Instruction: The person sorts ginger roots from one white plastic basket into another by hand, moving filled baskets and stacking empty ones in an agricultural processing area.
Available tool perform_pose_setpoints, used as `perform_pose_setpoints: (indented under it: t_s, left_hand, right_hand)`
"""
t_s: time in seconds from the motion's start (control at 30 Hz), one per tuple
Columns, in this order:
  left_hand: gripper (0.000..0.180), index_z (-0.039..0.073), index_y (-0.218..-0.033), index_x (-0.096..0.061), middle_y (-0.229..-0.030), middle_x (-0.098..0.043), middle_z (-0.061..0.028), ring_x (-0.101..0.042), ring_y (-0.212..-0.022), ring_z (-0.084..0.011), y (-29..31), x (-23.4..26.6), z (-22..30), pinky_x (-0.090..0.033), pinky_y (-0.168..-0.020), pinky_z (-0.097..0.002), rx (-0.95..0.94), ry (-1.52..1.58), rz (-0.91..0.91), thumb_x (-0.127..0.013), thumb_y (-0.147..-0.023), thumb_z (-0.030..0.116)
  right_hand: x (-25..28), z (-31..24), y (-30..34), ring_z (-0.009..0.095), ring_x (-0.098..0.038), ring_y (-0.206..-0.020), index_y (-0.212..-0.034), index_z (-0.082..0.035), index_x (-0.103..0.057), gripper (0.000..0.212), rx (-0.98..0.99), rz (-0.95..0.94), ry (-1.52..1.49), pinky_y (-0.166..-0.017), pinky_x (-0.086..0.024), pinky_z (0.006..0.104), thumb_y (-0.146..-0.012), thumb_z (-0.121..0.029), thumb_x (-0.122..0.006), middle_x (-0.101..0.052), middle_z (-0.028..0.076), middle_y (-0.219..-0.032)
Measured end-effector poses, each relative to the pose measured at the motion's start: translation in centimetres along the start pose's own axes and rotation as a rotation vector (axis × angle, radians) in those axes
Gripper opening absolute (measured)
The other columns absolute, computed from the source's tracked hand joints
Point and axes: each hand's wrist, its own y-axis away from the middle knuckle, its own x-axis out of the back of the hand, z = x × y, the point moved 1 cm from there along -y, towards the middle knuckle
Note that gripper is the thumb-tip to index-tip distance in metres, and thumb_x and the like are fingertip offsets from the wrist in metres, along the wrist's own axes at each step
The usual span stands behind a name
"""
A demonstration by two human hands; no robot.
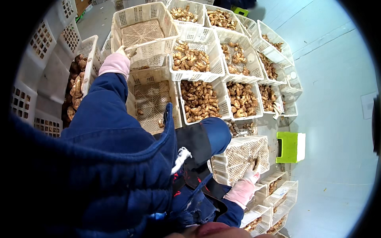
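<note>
My left hand, in a pale pink-cuffed glove, is closed on the near rim of a white plastic crate with a soiled mesh bottom. That crate is raised above another white crate, which has only a few scraps in it. On my right, an overturned white crate shows its dirt-stained mesh underside. My right hand lies on its lower right edge, fingers stretched out over the mesh.
Several white crates of knobbly brown mushrooms stand in rows ahead. Tall crate stacks rise at the left. A green step stool stands by the pale wall. More crates sit behind my right hand.
</note>
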Motion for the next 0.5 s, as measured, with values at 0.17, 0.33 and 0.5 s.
perform_pose_setpoints:
  t_s: [0.17, 0.33, 0.5]
  left_hand:
    - [0.072, 0.005, -0.138, -0.044, -0.118, -0.064, -0.0225, -0.061, -0.114, -0.0321, 7.2, 3.1, 7.3, -0.049, -0.092, -0.0351, 0.089, -0.622, 0.101, -0.071, -0.082, 0.04]
    - [0.054, 0.006, -0.135, -0.046, -0.114, -0.064, -0.0202, -0.062, -0.107, -0.0317, 12.6, 3.2, 12.6, -0.052, -0.089, -0.0373, -0.101, -0.129, 0.242, -0.06, -0.09, 0.032]
    - [0.037, 0.007, -0.132, -0.049, -0.111, -0.064, -0.0179, -0.064, -0.101, -0.0312, 17.3, -1.2, 20.8, -0.055, -0.086, -0.0394, 0.172, 1.186, -0.245, -0.05, -0.099, 0.024]
  right_hand:
    - [-1.0, 1.5, -1.4, 0.025, -0.056, -0.12, -0.137, 0.002, -0.048, 0.041, 0.023, -0.06, -0.038, -0.101, -0.045, 0.0315, -0.095, 0.002, -0.049, -0.056, 0.017, -0.132]
    - [-2.1, -0.2, -2.6, 0.026, -0.057, -0.119, -0.136, 0.003, -0.048, 0.044, 0.117, -0.13, -0.003, -0.101, -0.045, 0.0309, -0.093, 0.004, -0.049, -0.058, 0.019, -0.13]
    - [-4.4, -5.0, -3.4, 0.025, -0.059, -0.116, -0.136, 0.003, -0.049, 0.042, 0.119, -0.218, 0.063, -0.098, -0.047, 0.031, -0.094, 0.001, -0.052, -0.059, 0.019, -0.127]
